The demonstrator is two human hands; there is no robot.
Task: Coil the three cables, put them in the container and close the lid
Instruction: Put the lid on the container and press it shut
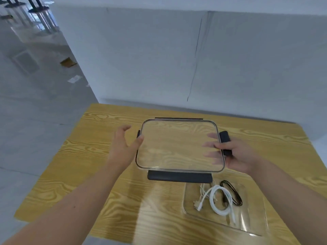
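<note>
A clear lid [177, 145] with dark grey clips is held above the wooden table. My right hand [237, 156] grips its right edge by the side clip, fingers showing through the plastic. My left hand [123, 144] is at the lid's left edge, fingers spread, thumb touching the rim. Below and to the right stands the clear container [256, 225]. Inside it lie a thick white cable [221, 200] in a loop, a thin white cable [202, 193] and a black cable [233, 193].
The wooden table [88, 174] ends at the left and near edges. A white wall stands just behind it. Grey floor lies to the left, with scraps of card and paper on it.
</note>
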